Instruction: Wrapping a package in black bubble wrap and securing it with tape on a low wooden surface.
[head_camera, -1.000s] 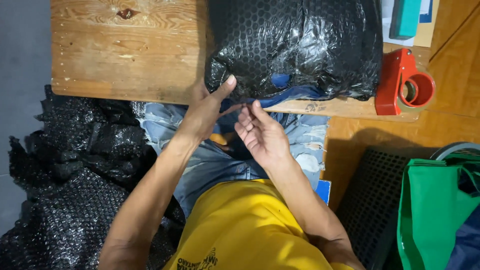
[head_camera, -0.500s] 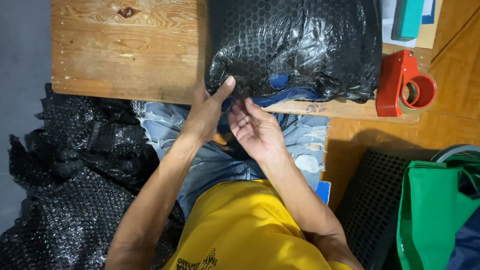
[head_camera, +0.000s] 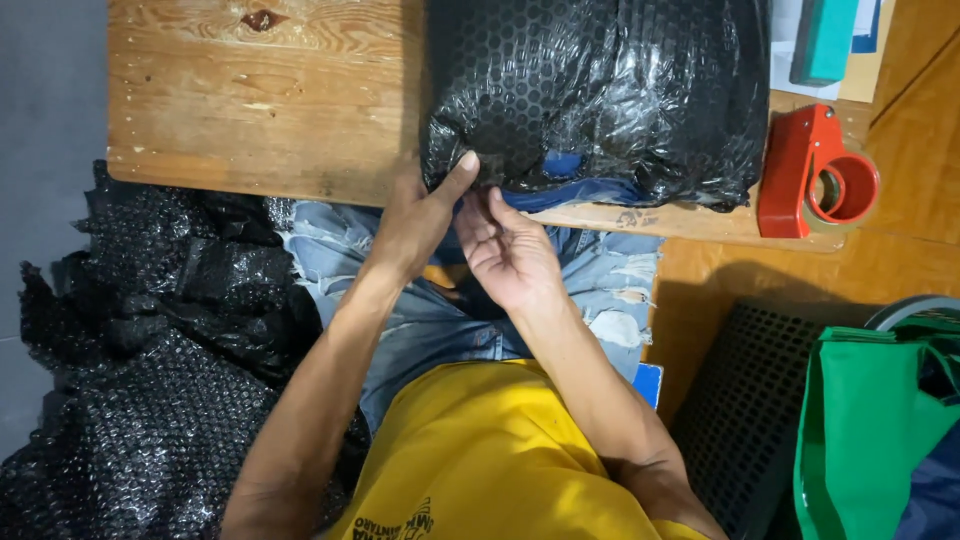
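One black bubble-wrap parcel (head_camera: 600, 95) lies at the near edge of the wooden table (head_camera: 260, 100), blue fabric (head_camera: 575, 190) showing beneath. The left hand (head_camera: 415, 215) presses its thumb against the wrap; the right hand (head_camera: 510, 250), half open, touches the blue edge. One red tape dispenser (head_camera: 815, 175) stands beside.

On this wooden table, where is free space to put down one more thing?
The wooden table is bare left of the black bubble-wrap bundle, up to its left edge. The right end is crowded by the red tape dispenser. Both the left hand and right hand work at the bundle's front edge.
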